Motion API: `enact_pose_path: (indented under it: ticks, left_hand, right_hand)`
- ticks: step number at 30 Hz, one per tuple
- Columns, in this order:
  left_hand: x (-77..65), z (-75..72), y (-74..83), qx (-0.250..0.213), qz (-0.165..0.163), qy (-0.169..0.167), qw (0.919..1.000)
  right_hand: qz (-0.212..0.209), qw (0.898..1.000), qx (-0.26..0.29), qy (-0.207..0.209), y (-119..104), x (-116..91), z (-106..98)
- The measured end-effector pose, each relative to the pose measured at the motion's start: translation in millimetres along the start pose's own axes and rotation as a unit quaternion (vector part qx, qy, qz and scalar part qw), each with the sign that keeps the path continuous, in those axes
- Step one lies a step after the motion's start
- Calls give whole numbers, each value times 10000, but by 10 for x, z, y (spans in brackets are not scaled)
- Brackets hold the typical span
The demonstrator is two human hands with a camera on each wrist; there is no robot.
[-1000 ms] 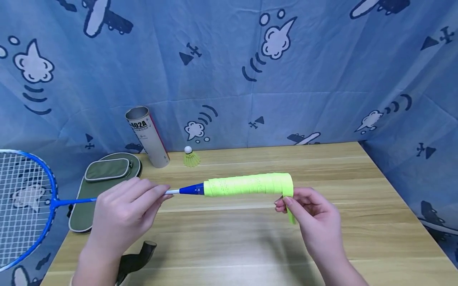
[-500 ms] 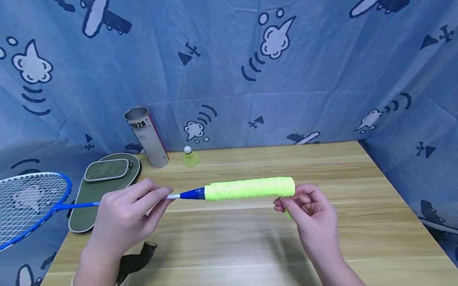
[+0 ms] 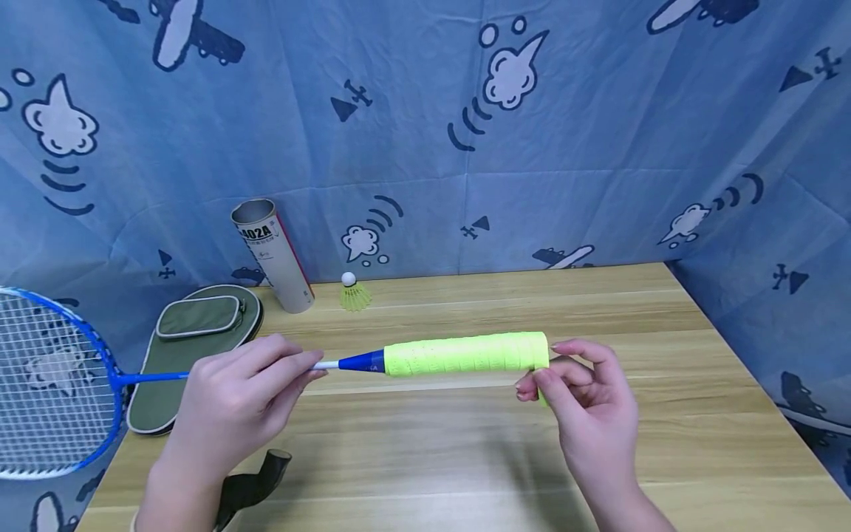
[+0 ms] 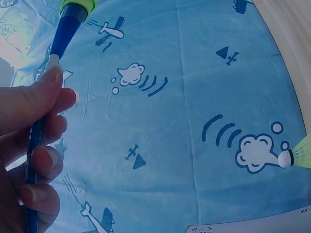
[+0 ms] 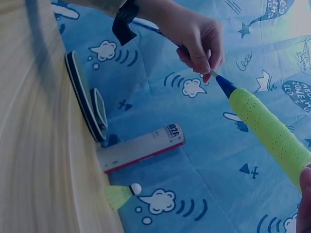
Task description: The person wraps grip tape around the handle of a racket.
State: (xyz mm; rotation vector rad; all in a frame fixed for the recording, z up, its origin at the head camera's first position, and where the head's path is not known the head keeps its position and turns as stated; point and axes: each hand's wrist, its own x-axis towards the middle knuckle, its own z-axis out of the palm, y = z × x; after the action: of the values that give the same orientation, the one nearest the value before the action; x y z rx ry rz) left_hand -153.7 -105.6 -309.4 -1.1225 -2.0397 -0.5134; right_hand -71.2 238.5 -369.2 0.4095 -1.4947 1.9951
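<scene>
A blue badminton racket [image 3: 362, 361] is held level above the table, its strung head [image 3: 56, 384] at the far left. Yellow-green grip tape [image 3: 465, 355] is wound round the handle in overlapping turns. My left hand [image 3: 233, 391] grips the thin shaft, with the thumb along it and the fingers curled round it in the left wrist view. At the butt end, my right hand [image 3: 592, 403] pinches the tape's loose end between thumb and fingers, and only a small piece shows below them. In the right wrist view the wound tape [image 5: 269, 128] runs down to my right thumb [image 5: 305, 182].
A shuttlecock tube [image 3: 275, 258] stands at the back left, beside a yellow shuttlecock [image 3: 355, 293]. Behind my left hand lies a green zipped case [image 3: 193, 351]. A dark strap [image 3: 255, 480] hangs by my left wrist. Blue patterned cloth [image 3: 425, 148] rises behind the wooden table [image 3: 665, 332].
The racket has rolled about its shaft, its head tipping and turning back. The hanging tape end has shortened beneath the handle's butt. My right hand stays there, its index finger now lifted straighter.
</scene>
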Motion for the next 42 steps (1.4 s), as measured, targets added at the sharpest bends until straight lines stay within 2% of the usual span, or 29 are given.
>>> enact_pose_path:
  ticks: [3, 7, 12, 20, 28, 32, 42]
  left_hand:
    - [-5, 2, -7, 27, 6, 19, 10000]
    - [-7, 2, -21, -62, 111, 76, 9999]
    - [-10, 2, -25, -166, 178, -34, 9997]
    - [-15, 6, -18, -151, 175, -184, 9996]
    - [-38, 5, -12, -271, 10, -430, 9987]
    - [-51, 9, -18, -359, -52, -579, 9977]
    - [-52, -3, -16, -435, 2, -558, 9975]
  right_hand:
    - [-419, 9985, 239, -269, 28, 11, -7]
    - [-406, 9991, 86, -54, 35, 5, 4]
    - [-429, 9987, -59, 261, 67, -5, 4]
    - [-665, 9975, -242, -70, 49, 8, -2]
    - [-360, 9987, -326, 155, 38, 3, 24]
    - [-410, 9985, -305, 189, 51, 10, 30]
    - [-501, 9982, -320, 78, 66, 14, 8]
